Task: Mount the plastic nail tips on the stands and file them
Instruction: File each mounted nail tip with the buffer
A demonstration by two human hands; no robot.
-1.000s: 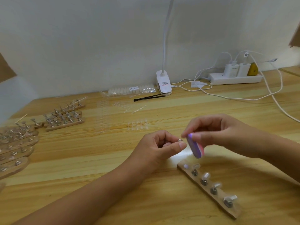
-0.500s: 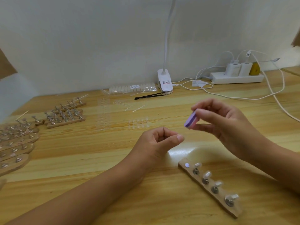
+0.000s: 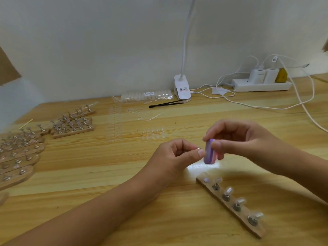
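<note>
Nearest, at lower right, a narrow wooden strip (image 3: 244,215) lies flat and aslant on the table (image 3: 88,166), whose pale planks are grained lengthwise. Four short metal stands (image 3: 226,197) rise from the strip in a row, each capped by a clear, glossy plastic nail tip (image 3: 229,190). At the strip's far end sits only a small pale violet disc (image 3: 206,180).

Just beyond the strip, both hands hover above the table. The left hand (image 3: 174,157) has its fingers curled, with thumb and forefinger pinching a small metal stand (image 3: 198,148); whether a tip sits on it cannot be told. The right hand (image 3: 248,141) grips a purple file block (image 3: 209,153), oblong with rounded ends and a pink edge, between thumb and fingers. The block stands nearly upright, right beside the pinched stand.

Farther out, rows of loose transparent tips (image 3: 153,134) lie on the wood near the centre. To the left, several more wooden strips (image 3: 72,129) lie side by side, each studded with metal stands. A larger batch (image 3: 19,157) overlaps at the table's left edge.

Along the wall, a clear plastic bag (image 3: 147,95) holds a row of whitish tips. Beside it lie black tweezers (image 3: 166,103), just in front of a white clip lamp (image 3: 182,87) with a slim gooseneck. At far right, a white power strip (image 3: 262,87) carries two white chargers and a yellow plug, and white cables (image 3: 266,107) loop across the table.
</note>
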